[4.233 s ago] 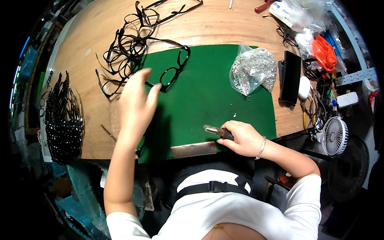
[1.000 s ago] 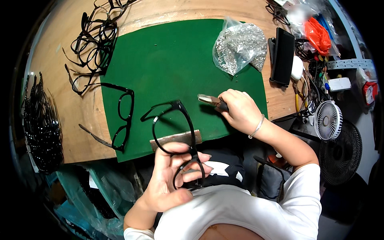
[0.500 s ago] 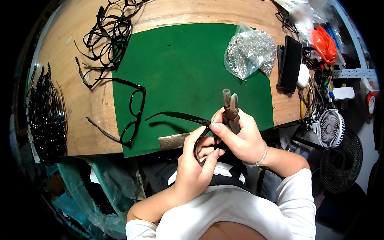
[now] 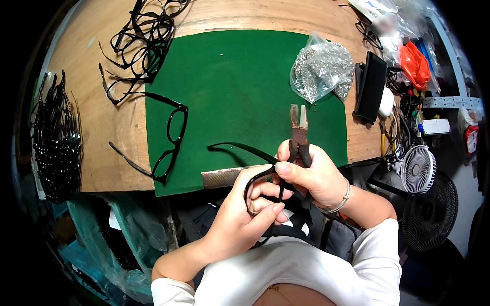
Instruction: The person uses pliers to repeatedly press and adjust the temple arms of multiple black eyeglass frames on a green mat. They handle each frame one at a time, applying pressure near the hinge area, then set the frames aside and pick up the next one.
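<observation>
- Left hand (image 4: 240, 222): fingers curled tight around a glossy black plastic eyeglass frame (image 4: 258, 178), its thin curved temple reaching away past the fingertips.
- Right hand (image 4: 311, 176): fist closed on dull metal pliers (image 4: 299, 130), tips pointing away over the flat green mat (image 4: 229, 86).

left hand (image 4: 240, 219): black glasses frame (image 4: 255, 176) | right hand (image 4: 316, 176): pliers (image 4: 299, 133)
</observation>
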`<state>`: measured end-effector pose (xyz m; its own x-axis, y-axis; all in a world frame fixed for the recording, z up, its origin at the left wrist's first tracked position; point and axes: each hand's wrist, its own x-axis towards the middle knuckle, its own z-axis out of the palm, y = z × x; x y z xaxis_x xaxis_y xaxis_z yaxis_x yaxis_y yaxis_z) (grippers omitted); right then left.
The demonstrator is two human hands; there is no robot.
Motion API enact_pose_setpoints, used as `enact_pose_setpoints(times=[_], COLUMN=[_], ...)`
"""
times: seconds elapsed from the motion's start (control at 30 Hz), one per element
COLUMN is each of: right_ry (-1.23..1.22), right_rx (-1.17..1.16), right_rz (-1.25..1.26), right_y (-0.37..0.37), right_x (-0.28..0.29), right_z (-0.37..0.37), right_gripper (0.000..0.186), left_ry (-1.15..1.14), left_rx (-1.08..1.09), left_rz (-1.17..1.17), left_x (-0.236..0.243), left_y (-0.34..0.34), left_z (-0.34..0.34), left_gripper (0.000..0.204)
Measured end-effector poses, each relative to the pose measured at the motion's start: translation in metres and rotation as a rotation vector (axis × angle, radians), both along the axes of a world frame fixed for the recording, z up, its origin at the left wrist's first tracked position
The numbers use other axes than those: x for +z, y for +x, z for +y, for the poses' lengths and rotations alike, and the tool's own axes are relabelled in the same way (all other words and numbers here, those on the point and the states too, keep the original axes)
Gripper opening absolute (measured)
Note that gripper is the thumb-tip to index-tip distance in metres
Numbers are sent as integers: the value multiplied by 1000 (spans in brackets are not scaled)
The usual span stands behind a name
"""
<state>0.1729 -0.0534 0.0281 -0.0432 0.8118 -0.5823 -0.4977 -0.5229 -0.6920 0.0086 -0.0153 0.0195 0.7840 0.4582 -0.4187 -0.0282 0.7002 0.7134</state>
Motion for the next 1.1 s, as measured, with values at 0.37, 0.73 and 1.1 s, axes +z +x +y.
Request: enact_pose_setpoints(times=[0.37, 0.73, 1.1], right_ry=[-10, 34, -6], right_rx=[34, 63, 111], right_rz=[226, 6, 70], right_y=[4, 5, 2], right_x=[-12, 1, -3], right_z=[-5, 2, 4], right_gripper=[22, 19, 21], left_ry=[-89, 105, -57], left_rx=[-34, 32, 13], left_rz=[-133, -6, -8], left_x=[0, -3, 1], left_y=[-5, -2, -10], left_z=[1, -6, 1], left_gripper=[49, 48, 51])
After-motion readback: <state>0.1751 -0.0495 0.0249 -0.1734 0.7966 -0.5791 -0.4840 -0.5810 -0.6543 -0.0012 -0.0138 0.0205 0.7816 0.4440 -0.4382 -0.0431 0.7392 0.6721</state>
